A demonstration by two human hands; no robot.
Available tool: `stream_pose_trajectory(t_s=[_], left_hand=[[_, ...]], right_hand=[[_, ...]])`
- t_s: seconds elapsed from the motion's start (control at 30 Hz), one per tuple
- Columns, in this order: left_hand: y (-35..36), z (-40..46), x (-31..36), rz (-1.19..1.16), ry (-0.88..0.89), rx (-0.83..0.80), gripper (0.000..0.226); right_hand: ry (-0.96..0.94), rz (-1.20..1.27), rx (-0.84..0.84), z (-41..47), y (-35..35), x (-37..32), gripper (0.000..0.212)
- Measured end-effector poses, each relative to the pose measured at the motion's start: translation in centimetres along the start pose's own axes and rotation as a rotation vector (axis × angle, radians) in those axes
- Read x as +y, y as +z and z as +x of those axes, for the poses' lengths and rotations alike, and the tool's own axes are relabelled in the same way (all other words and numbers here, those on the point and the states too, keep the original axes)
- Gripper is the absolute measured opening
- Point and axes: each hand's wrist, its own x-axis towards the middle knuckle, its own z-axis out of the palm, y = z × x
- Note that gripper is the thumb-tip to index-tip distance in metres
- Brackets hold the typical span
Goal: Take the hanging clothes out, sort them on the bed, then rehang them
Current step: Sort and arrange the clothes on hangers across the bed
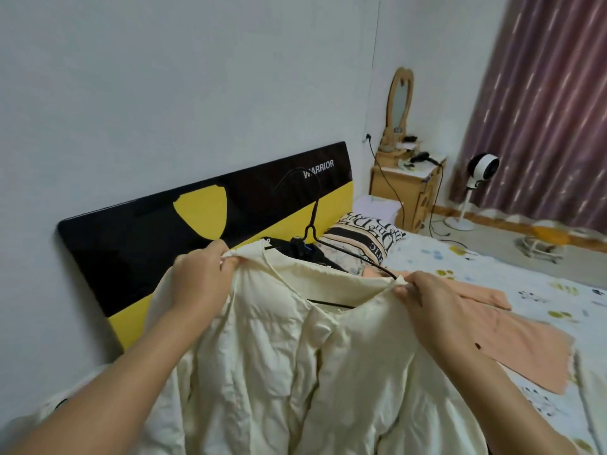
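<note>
A cream padded jacket (295,362) hangs in front of me, held up at the collar. My left hand (200,274) grips the left collar edge and my right hand (423,293) pinches the right collar edge. A black wire hanger (313,221) sits inside the neck opening, its hook standing up above the collar. A dark garment (305,249) shows just behind the collar. On the bed (492,267) to the right lies a peach garment (525,343), spread flat.
A black and yellow headboard (138,231) stands against the wall on the left. A patterned pillow (364,238) lies at the bed's head. Beyond it are a wooden dresser (407,188) with a mirror, a white fan (479,172) and a striped curtain (542,110).
</note>
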Motion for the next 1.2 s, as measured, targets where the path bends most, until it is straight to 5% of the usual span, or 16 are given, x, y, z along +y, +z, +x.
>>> stream_pose_trajectory(t_s=[0.4,0.93,1.2], left_hand=[[6.1,12.8,-3.1,-0.127,0.009,-0.023,0.021],[20.7,26.8,-1.8,-0.193,-0.006,-0.02,0.022],[33.2,31.6,-4.6,-0.176,-0.037,-0.142,0.024]], right_hand=[[0.063,-0.114,0.089,12.1,7.9,-2.5,0.015],[0.139,-0.097,0.115,30.2,17.9,4.7,0.016],[0.26,-0.187,0.01,33.9,27.4,9.5,0.034]])
